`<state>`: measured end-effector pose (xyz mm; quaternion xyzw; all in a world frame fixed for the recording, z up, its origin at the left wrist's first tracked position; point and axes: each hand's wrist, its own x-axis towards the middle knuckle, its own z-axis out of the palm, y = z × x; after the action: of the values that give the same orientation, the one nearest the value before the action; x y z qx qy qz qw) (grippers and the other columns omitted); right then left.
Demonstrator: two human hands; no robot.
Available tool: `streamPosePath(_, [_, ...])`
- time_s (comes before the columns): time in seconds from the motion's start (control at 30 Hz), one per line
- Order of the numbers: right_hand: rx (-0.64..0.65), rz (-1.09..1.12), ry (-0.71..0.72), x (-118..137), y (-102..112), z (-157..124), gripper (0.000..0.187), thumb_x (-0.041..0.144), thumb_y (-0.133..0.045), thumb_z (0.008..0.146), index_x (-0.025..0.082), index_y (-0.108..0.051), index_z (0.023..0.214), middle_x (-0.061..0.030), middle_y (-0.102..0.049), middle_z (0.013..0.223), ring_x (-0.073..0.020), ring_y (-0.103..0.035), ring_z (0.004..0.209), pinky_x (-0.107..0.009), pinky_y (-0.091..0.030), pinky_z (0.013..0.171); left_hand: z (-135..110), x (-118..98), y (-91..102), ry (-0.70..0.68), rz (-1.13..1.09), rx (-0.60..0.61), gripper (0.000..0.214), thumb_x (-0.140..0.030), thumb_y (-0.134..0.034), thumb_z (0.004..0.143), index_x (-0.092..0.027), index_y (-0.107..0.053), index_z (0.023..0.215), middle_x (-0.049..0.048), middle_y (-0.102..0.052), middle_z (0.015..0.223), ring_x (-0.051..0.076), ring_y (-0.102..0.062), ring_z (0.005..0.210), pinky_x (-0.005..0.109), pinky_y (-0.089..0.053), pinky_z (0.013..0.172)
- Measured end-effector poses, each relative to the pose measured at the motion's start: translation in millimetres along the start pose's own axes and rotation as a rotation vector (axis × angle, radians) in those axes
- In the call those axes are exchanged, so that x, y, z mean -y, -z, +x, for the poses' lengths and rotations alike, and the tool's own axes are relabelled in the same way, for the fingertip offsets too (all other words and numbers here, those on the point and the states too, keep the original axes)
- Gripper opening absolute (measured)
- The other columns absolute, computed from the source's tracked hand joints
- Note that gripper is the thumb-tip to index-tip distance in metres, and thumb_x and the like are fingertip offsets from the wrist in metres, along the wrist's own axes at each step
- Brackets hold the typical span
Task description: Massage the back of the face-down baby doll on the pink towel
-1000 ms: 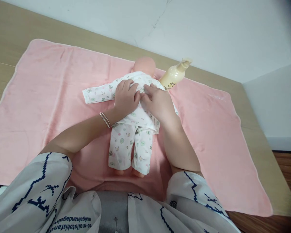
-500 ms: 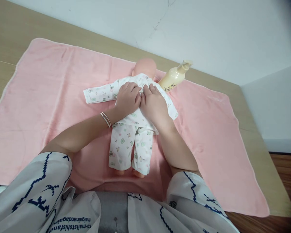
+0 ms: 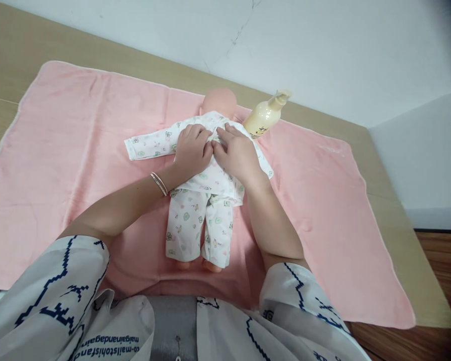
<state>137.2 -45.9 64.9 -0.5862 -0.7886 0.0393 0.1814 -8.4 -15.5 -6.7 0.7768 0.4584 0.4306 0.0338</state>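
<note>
A baby doll (image 3: 221, 173) in white pajamas with a small print lies on the pink blanket (image 3: 315, 200), its bare head away from me and no face showing. My left hand (image 3: 192, 149) rests flat on the doll's upper back, left of the middle, fingers lying along the shirt. Beside it my right hand (image 3: 236, 151) lies on the right half of the back, its thumb apart from the fingers. The two thumbs almost meet. Neither hand holds anything. The doll's left-side sleeve is stretched out over the blanket.
A cream pump bottle (image 3: 263, 118) stands at the blanket's far edge, close to the doll's head on the right. The blanket covers most of a wooden table (image 3: 391, 210). A white wall (image 3: 323, 55) rises behind the table.
The whole view has shifted slightly. My right hand's thumb and fingers have spread a little further apart on the doll's back. My left hand stays in nearly the same place.
</note>
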Motion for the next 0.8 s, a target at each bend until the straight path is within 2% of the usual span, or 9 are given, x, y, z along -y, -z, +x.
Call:
streamPosePath(0.1, [0.003, -0.047, -0.010, 13, 8, -7, 0.024, 0.022, -0.046, 0.093, 0.018, -0.070, 0.095, -0.0157, -0.072, 0.109, -0.0351, -0.066, 0.109, -0.052, -0.055, 0.094, -2, -2, 3.4, -0.010, 0.012, 0.005, 0.027, -0.034, -0.036, 0.100, -0.019, -0.059, 0.099, 0.0114, -0.062, 0.102, 0.029, -0.055, 0.103, 0.048, -0.043, 0.094])
streamPosePath(0.17, [-0.010, -0.040, -0.020, 15, 7, -8, 0.023, 0.022, -0.047, 0.092, 0.018, -0.070, 0.093, -0.0159, -0.071, 0.108, -0.0355, -0.065, 0.110, -0.053, -0.054, 0.096, -2, -3, 4.1, 0.010, 0.016, 0.001, 0.026, -0.034, -0.037, 0.100, -0.020, -0.059, 0.100, 0.0117, -0.061, 0.103, 0.030, -0.055, 0.104, 0.049, -0.042, 0.095])
streamPosePath(0.3, [-0.022, 0.037, -0.023, 1, -6, 0, 0.038, 0.027, -0.048, 0.094, 0.014, -0.063, 0.126, -0.0189, -0.058, 0.144, -0.0388, -0.049, 0.138, -0.059, -0.042, 0.112, -1, -2, 1.8, 0.083, 0.023, -0.008, 0.029, -0.035, -0.040, 0.100, -0.019, -0.060, 0.114, 0.0140, -0.061, 0.120, 0.031, -0.054, 0.116, 0.049, -0.041, 0.101])
streamPosePath(0.43, [0.011, 0.098, -0.005, -16, -13, 9, 0.055, 0.032, -0.053, 0.092, 0.015, -0.052, 0.144, -0.0158, -0.044, 0.158, -0.0381, -0.034, 0.150, -0.060, -0.033, 0.120, 2, 2, -0.3, 0.000, 0.033, 0.018, 0.034, -0.031, -0.038, 0.101, -0.018, -0.058, 0.125, 0.0153, -0.057, 0.138, 0.031, -0.049, 0.130, 0.049, -0.038, 0.109])
streamPosePath(0.5, [-0.010, 0.099, 0.021, -16, -9, 8, 0.047, 0.033, -0.055, 0.090, 0.017, -0.060, 0.134, -0.0143, -0.053, 0.151, -0.0373, -0.044, 0.143, -0.056, -0.040, 0.115, 3, 2, 0.6, -0.062, 0.047, 0.031, 0.035, -0.029, -0.037, 0.100, -0.016, -0.059, 0.125, 0.0164, -0.057, 0.139, 0.031, -0.051, 0.129, 0.049, -0.040, 0.108])
streamPosePath(0.6, [-0.037, 0.053, 0.003, -6, 4, 2, 0.024, 0.033, -0.053, 0.090, 0.019, -0.071, 0.100, -0.0122, -0.071, 0.117, -0.0335, -0.065, 0.110, -0.049, -0.054, 0.094, 1, 1, 3.3, -0.106, 0.070, 0.042, 0.034, -0.027, -0.038, 0.098, -0.017, -0.063, 0.120, 0.0157, -0.063, 0.132, 0.031, -0.056, 0.119, 0.050, -0.044, 0.099])
streamPosePath(0.67, [-0.023, 0.008, -0.036, 2, 11, -2, 0.021, 0.032, -0.053, 0.089, 0.020, -0.069, 0.083, -0.0109, -0.072, 0.096, -0.0306, -0.067, 0.090, -0.047, -0.055, 0.082, 0, 0, 4.7, -0.116, 0.066, 0.051, 0.032, -0.028, -0.039, 0.098, -0.019, -0.065, 0.115, 0.0140, -0.067, 0.124, 0.031, -0.059, 0.112, 0.050, -0.045, 0.094])
streamPosePath(0.73, [-0.010, -0.021, -0.057, 7, 13, -5, 0.021, 0.031, -0.053, 0.088, 0.021, -0.069, 0.080, -0.0110, -0.072, 0.092, -0.0302, -0.067, 0.085, -0.046, -0.055, 0.079, -1, -1, 5.2, -0.106, 0.048, 0.051, 0.031, -0.028, -0.039, 0.097, -0.021, -0.065, 0.113, 0.0132, -0.068, 0.120, 0.031, -0.059, 0.110, 0.051, -0.044, 0.093])
streamPosePath(0.8, [-0.017, -0.031, -0.040, 6, 10, -4, 0.025, 0.032, -0.049, 0.091, 0.021, -0.071, 0.089, -0.0127, -0.073, 0.104, -0.0322, -0.067, 0.097, -0.048, -0.056, 0.085, -1, -2, 4.7, -0.068, 0.027, 0.039, 0.032, -0.029, -0.039, 0.098, -0.021, -0.065, 0.114, 0.0131, -0.067, 0.123, 0.032, -0.058, 0.114, 0.053, -0.044, 0.097])
